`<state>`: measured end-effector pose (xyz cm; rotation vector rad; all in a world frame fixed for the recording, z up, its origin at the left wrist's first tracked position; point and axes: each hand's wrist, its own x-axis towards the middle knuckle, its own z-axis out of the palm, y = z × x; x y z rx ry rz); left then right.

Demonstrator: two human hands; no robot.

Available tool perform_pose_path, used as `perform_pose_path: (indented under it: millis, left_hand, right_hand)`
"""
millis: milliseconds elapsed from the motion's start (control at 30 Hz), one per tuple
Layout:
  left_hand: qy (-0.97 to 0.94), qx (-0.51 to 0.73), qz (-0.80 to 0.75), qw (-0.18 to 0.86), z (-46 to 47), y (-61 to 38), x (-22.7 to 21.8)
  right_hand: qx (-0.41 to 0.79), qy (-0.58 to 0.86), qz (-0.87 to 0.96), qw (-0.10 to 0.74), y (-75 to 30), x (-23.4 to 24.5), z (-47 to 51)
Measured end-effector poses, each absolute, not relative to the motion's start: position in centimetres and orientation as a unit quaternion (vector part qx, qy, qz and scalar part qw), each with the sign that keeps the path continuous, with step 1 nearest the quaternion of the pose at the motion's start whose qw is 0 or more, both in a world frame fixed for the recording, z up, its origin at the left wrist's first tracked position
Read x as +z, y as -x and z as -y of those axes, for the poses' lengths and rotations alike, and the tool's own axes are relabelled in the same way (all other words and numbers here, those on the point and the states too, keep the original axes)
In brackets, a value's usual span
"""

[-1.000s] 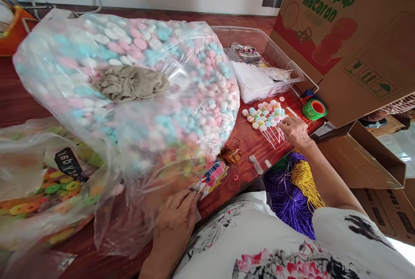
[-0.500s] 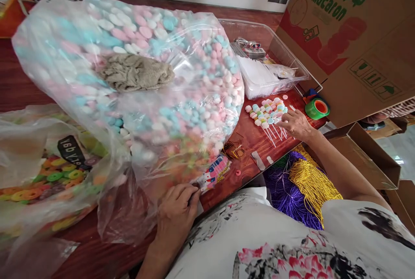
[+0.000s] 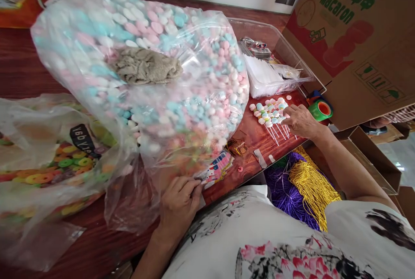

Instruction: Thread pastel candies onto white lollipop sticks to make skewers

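A big clear plastic bag (image 3: 155, 67) full of pink, blue and white candies lies across the red wooden table (image 3: 19, 67). My left hand (image 3: 180, 201) rests at the table's near edge with fingers curled, pinching the stack of small colourful packets (image 3: 217, 169) under the bag's edge. My right hand (image 3: 300, 120) reaches to the right and lies on a bunch of candy skewers (image 3: 270, 112) with white sticks, fingers bent over the sticks. A grey cloth (image 3: 145, 65) sits on top of the bag.
A second bag of ring-shaped coloured candies (image 3: 55, 166) lies at the left. A clear plastic tray (image 3: 292, 56) with white sticks and packets stands behind the skewers. Green tape roll (image 3: 320, 109), a "Macaron" cardboard box (image 3: 356, 41), purple and gold beads (image 3: 301, 188) lie at right.
The view has shifted a little to the left. My right hand has slid slightly along the skewer sticks; my left hand stays pinched on the packets.
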<state>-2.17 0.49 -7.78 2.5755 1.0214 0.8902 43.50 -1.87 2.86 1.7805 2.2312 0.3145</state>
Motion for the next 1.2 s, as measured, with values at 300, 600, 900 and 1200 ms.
perform_pose_path:
  millis: [300,600,900,1200]
  left_hand:
    - [-0.903,0.275,-0.325,0.053,0.5,3.2,-8.4]
    - [-0.87,0.323,-0.355,0.109,0.0,3.5,-9.4]
    - [-0.868,0.328,-0.359,0.1,0.1,3.8,-9.7]
    - [-0.867,0.31,-0.38,0.092,-0.1,4.8,-10.3]
  right_hand:
    - [0.107,-0.586,-0.792,0.137,-43.2,0.9,1.9]
    - [0.151,-0.638,-0.753,0.052,-45.4,-2.4,2.5]
    - [0.144,-0.582,-0.8,-0.01,-46.2,-4.6,4.1]
    - [0.194,-0.698,-0.521,-0.451,-48.6,1.0,2.7]
